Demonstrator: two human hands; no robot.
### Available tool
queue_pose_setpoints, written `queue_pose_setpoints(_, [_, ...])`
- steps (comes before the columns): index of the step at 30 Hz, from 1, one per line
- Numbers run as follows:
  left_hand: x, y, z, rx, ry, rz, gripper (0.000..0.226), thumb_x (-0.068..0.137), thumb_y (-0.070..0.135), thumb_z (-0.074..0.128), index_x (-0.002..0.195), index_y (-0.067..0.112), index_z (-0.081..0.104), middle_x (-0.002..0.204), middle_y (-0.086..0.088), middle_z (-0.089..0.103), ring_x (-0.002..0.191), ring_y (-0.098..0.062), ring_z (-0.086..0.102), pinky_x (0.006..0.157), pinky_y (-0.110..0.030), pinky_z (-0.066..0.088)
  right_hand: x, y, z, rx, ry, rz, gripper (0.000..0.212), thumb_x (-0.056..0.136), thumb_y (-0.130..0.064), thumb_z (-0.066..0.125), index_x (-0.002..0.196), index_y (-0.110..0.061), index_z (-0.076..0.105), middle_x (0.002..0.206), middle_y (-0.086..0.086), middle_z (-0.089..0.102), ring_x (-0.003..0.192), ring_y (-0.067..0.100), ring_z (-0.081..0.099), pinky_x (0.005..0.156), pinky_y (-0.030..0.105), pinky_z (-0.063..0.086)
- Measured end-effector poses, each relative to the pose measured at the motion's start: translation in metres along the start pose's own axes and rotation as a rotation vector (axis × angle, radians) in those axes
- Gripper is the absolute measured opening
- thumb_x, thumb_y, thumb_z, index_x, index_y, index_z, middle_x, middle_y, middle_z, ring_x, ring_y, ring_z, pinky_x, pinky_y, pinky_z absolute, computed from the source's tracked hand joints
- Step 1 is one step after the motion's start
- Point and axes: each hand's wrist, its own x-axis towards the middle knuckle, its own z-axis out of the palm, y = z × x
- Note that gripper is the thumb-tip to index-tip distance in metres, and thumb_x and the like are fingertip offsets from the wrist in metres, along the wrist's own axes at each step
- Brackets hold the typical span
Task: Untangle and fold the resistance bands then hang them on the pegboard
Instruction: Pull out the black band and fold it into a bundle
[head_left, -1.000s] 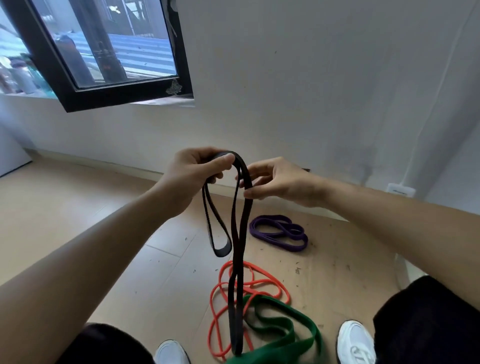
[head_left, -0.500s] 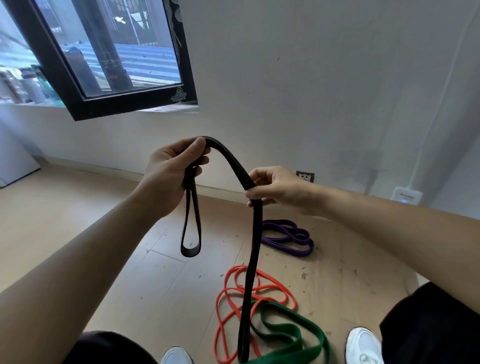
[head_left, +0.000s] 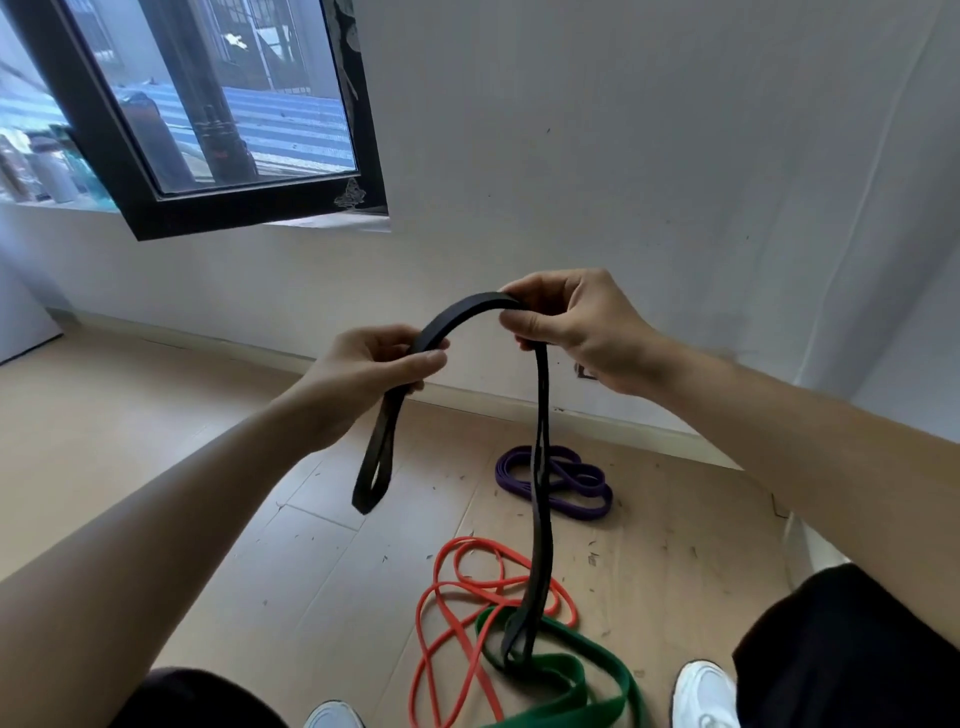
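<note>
A black resistance band (head_left: 467, 312) arches between my two hands at chest height. My left hand (head_left: 363, 379) grips one part of it, and a short loop hangs down below that hand. My right hand (head_left: 576, 322) pinches the band higher up, and a long doubled length drops from it to the floor. An orange band (head_left: 441, 597) lies tangled on the floor with a green band (head_left: 582, 670) overlapping it. A purple band (head_left: 566, 483) lies coiled nearer the wall. No pegboard is in view.
The floor (head_left: 182, 519) is light wood-look tile meeting a white wall (head_left: 623, 156). A black-framed window (head_left: 234, 114) is open at upper left. My white shoes (head_left: 701, 691) and dark shorts (head_left: 857, 649) fill the bottom edge.
My right hand has risen above my left and moved away to the right, sliding along the black band. The span between the hands is wider, and the long hanging end has lifted.
</note>
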Motion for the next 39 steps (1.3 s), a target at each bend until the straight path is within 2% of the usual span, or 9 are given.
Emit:
queue_pose_setpoints(6, [0.008, 0.014, 0.030, 0.022, 0.016, 0.071, 0.029, 0.084, 0.022, 0.074, 0.109, 0.007, 0.072, 0.071, 0.006, 0.062, 0.065, -0.009, 0.056, 0.066, -0.023, 0.050, -0.004, 0.006, 0.006, -0.286, -0.115, -0.046, 0.032, 0.085, -0.003, 0.078, 0.115, -0.001, 0.068, 0.098, 0.015, 0.075, 0.090, 0.027, 0.074, 0.084, 0.035, 0.062])
queue_pose_setpoints(12, [0.013, 0.014, 0.033, -0.014, 0.118, 0.157, 0.005, 0.092, 0.015, 0.070, 0.095, 0.013, 0.074, 0.067, 0.003, 0.055, 0.062, -0.011, 0.049, 0.063, -0.021, 0.045, -0.010, 0.037, -0.005, -0.367, -0.312, 0.195, 0.019, 0.086, -0.006, 0.078, 0.103, -0.005, 0.071, 0.093, 0.006, 0.073, 0.086, 0.013, 0.070, 0.081, 0.025, 0.057])
queue_pose_setpoints(19, [0.012, 0.009, 0.016, -0.101, 0.197, 0.163, 0.019, 0.087, 0.030, 0.073, 0.099, 0.015, 0.074, 0.073, 0.005, 0.058, 0.068, -0.012, 0.051, 0.071, -0.029, 0.046, -0.012, 0.053, -0.011, -0.329, -0.350, 0.283, 0.025, 0.087, -0.009, 0.078, 0.110, -0.002, 0.072, 0.104, 0.012, 0.074, 0.093, 0.015, 0.070, 0.089, 0.025, 0.057])
queue_pose_setpoints(22, [0.012, 0.005, 0.006, -0.074, 0.160, 0.103, 0.023, 0.085, 0.032, 0.072, 0.101, 0.014, 0.071, 0.073, 0.007, 0.059, 0.067, -0.011, 0.053, 0.069, -0.026, 0.047, -0.010, 0.047, -0.015, -0.181, -0.322, 0.282, 0.027, 0.090, -0.007, 0.072, 0.116, 0.001, 0.069, 0.102, 0.010, 0.072, 0.094, 0.016, 0.071, 0.090, 0.027, 0.057])
queue_pose_setpoints(28, [0.007, -0.006, -0.004, 0.003, 0.122, 0.016, 0.015, 0.090, 0.015, 0.072, 0.105, 0.014, 0.072, 0.072, 0.004, 0.060, 0.064, -0.010, 0.052, 0.068, -0.024, 0.047, -0.001, 0.012, -0.017, 0.131, -0.162, 0.208, 0.043, 0.084, -0.022, 0.071, 0.119, 0.002, 0.067, 0.087, 0.005, 0.062, 0.083, 0.021, 0.065, 0.090, 0.038, 0.059])
queue_pose_setpoints(32, [0.007, 0.004, 0.013, 0.033, 0.050, 0.053, 0.019, 0.090, 0.018, 0.071, 0.108, 0.011, 0.071, 0.076, 0.003, 0.063, 0.066, -0.009, 0.057, 0.067, -0.020, 0.051, 0.001, 0.004, -0.009, 0.062, -0.132, 0.134, 0.033, 0.091, -0.007, 0.070, 0.121, 0.005, 0.064, 0.088, 0.005, 0.065, 0.084, 0.021, 0.066, 0.089, 0.041, 0.059])
queue_pose_setpoints(34, [0.009, 0.009, 0.024, 0.040, 0.036, 0.069, 0.018, 0.090, 0.017, 0.071, 0.106, 0.010, 0.070, 0.078, 0.001, 0.065, 0.067, -0.010, 0.060, 0.068, -0.021, 0.054, 0.000, 0.007, -0.005, -0.005, -0.140, 0.130, 0.034, 0.090, 0.000, 0.071, 0.121, 0.007, 0.060, 0.092, 0.013, 0.067, 0.084, 0.021, 0.068, 0.085, 0.037, 0.061])
queue_pose_setpoints(36, [0.010, 0.010, 0.033, 0.062, 0.033, 0.067, 0.016, 0.090, 0.017, 0.072, 0.104, 0.012, 0.070, 0.078, 0.000, 0.065, 0.069, -0.011, 0.061, 0.069, -0.024, 0.055, -0.001, 0.009, -0.003, -0.055, -0.149, 0.122, 0.037, 0.087, 0.002, 0.074, 0.119, 0.006, 0.058, 0.097, 0.022, 0.067, 0.084, 0.023, 0.069, 0.082, 0.033, 0.062])
queue_pose_setpoints(39, [0.012, 0.011, 0.039, 0.100, 0.027, 0.073, 0.014, 0.090, 0.015, 0.072, 0.104, 0.013, 0.070, 0.085, -0.004, 0.066, 0.074, -0.013, 0.063, 0.073, -0.025, 0.058, 0.000, 0.007, -0.005, -0.116, -0.181, 0.114, 0.040, 0.084, 0.001, 0.078, 0.120, -0.001, 0.058, 0.097, 0.020, 0.069, 0.087, 0.024, 0.069, 0.084, 0.033, 0.059])
